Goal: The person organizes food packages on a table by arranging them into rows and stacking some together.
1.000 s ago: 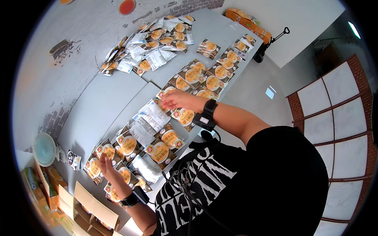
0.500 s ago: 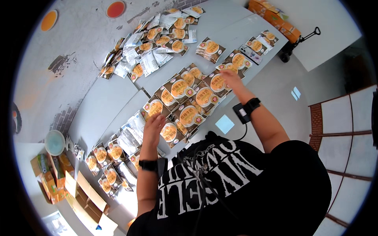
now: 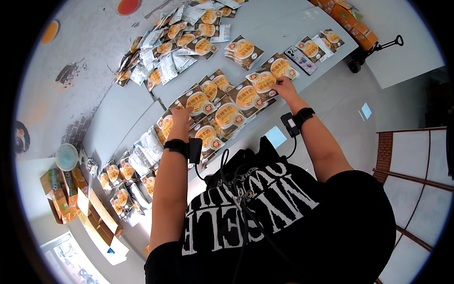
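Flat brown packets with a picture of a yellow bowl lie overlapping in two rows along the table. My right hand [image 3: 284,88] has its fingers closed on the near right edge of one packet [image 3: 264,81], at the right part of the near row. My left hand [image 3: 181,118] is over the left part of the far row, beside a packet [image 3: 196,100]; its thumb and forefinger are apart with nothing seen between them. Whether its fingertips touch the packets below is hard to tell. Another packet [image 3: 280,67] lies just beyond my right hand.
A loose heap of packets [image 3: 166,69] covers the far left of the table [image 3: 272,28]. A small stack [image 3: 244,49] stands behind the rows. At right lies a phone [image 3: 301,60] near more packets. Open cardboard boxes [image 3: 97,215] and a hand cart [image 3: 373,52] stand beside the table.
My right hand has come down from above the packets and closed on one's edge. My left hand has shifted along the far row. The whole view has shifted slightly.
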Tool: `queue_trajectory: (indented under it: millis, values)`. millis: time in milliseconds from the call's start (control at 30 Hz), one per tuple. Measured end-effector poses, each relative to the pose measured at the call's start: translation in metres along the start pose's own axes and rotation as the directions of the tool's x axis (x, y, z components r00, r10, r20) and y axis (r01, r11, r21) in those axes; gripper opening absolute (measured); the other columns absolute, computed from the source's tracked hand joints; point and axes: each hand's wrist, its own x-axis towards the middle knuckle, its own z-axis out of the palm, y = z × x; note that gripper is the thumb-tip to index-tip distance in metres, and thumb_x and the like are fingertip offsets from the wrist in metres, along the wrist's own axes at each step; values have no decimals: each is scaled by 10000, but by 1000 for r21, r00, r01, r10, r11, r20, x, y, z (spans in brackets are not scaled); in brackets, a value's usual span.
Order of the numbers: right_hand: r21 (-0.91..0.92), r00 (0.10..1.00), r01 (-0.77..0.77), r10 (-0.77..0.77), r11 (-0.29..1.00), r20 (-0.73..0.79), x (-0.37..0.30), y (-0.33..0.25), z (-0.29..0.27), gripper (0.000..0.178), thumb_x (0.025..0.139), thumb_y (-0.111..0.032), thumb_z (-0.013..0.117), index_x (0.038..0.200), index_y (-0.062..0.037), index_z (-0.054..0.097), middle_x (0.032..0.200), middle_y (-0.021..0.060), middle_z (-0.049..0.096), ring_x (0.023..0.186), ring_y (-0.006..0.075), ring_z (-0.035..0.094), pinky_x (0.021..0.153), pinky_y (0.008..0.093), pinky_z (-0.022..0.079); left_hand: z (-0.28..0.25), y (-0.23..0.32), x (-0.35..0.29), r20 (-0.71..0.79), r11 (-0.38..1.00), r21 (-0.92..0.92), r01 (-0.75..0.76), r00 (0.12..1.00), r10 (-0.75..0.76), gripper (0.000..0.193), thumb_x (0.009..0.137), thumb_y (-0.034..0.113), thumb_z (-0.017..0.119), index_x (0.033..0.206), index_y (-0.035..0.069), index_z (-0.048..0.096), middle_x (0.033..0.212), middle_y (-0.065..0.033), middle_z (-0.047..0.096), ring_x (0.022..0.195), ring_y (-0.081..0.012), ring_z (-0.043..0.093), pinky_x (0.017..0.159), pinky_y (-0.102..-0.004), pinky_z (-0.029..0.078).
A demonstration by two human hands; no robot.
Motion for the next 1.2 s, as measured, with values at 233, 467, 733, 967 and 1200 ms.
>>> queue_trajectory:
  millis: [233,467,733,967,1200]
  values:
    - [117,934,-197,150,973,323,2,-24,-9,360,762,-227,707,995,29,609,851,56,645,744,118,610,642,237,491,17,-3,20,126,999,45,-19,992,13,440,692,30,716,998,-18,404,788,-106,513,567,-161,490,396,-279,346]
    - [307,920,-296,184,904,346,-13,-45,-3,390,791,-202,671,1099,12,564,996,79,633,840,136,614,717,248,485,17,-15,16,247,949,-295,107,968,-33,274,742,8,659,934,9,464,828,-81,546,655,-170,539,530,-297,436]
    - [267,859,-274,109,924,501,-38,-53,20,308,837,-236,595,1026,7,614,989,95,638,808,153,616,689,285,478,50,-41,-51,468,934,-321,156,884,13,382,748,-59,597,1100,-4,457,987,-133,591,864,-246,602,728,-343,505]
    - [-109,922,270,-224,957,317,-46,-50,47,349,739,-285,653,775,40,532,776,191,536,738,348,534,650,414,425,69,-73,-50,316,955,109,-274,921,228,634,702,-10,653,1268,-15,366,1262,-219,398,1067,-287,496,869,-348,446]
    - [266,908,-241,120,934,402,-41,-63,43,474,734,-218,720,1095,12,513,1013,103,589,919,170,568,733,315,461,71,-62,-61,266,936,-337,105,964,-12,567,749,-37,632,1245,-10,359,1104,-162,557,958,-276,584,765,-377,513]
